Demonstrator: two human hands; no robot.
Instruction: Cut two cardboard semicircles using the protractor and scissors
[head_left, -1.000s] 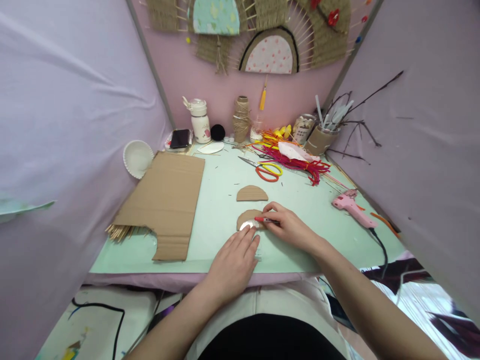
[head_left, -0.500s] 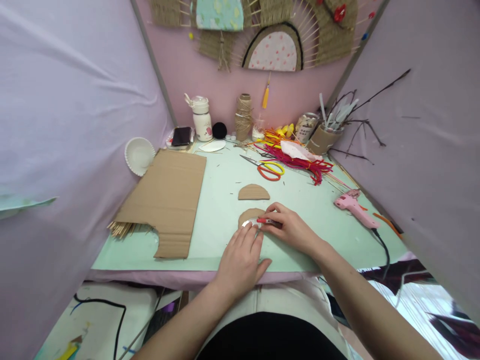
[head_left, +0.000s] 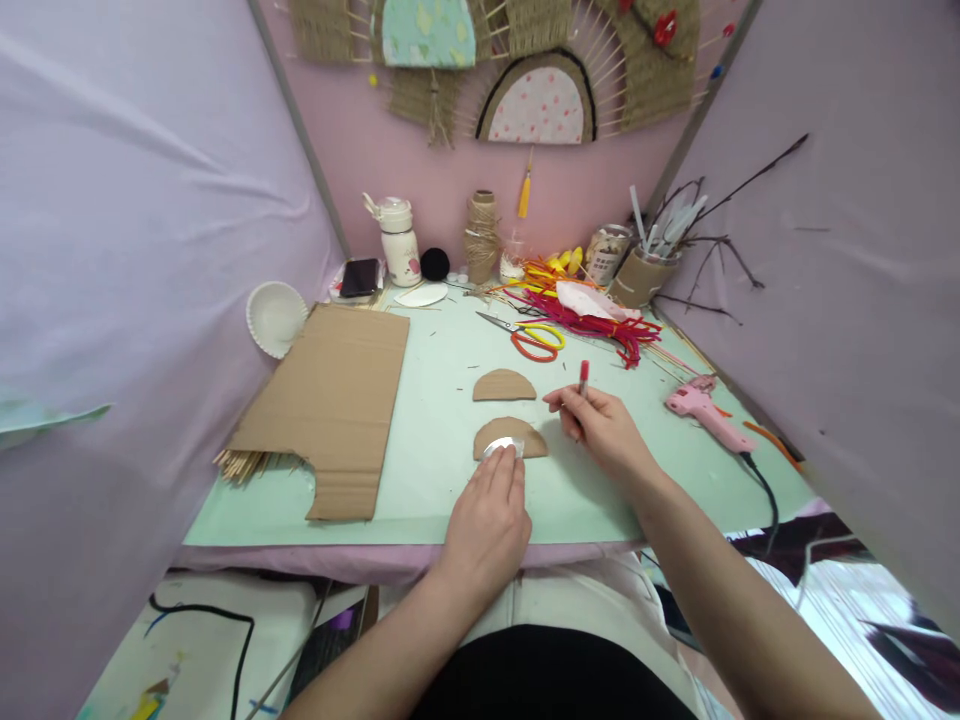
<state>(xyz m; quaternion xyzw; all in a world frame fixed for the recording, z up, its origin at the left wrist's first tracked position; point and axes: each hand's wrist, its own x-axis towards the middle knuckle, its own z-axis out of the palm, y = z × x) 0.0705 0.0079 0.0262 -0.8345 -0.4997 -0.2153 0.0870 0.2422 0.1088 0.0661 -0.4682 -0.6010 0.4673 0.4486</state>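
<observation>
My left hand (head_left: 487, 520) lies on the green mat with its fingertips pressing a small white piece (head_left: 504, 446) onto the nearer cardboard half-circle (head_left: 525, 438). My right hand (head_left: 600, 425) is lifted to the right of that half-circle, fingers closed around a red pen (head_left: 583, 376) that points up and away. A second cardboard half-circle (head_left: 504, 385) lies a little farther back, untouched.
A large cardboard sheet (head_left: 334, 395) lies at the left over a bundle of wooden sticks (head_left: 240, 463). Scissors (head_left: 529, 335), red and yellow cords (head_left: 600, 320), a pink glue gun (head_left: 705, 410), twine spool (head_left: 482, 238), bottle (head_left: 399, 240) and paper bowl (head_left: 275, 316) ring the mat.
My right hand has lifted the red pen off the half-circle and moved right, tipping the pen upright. My left hand stays on the white piece.
</observation>
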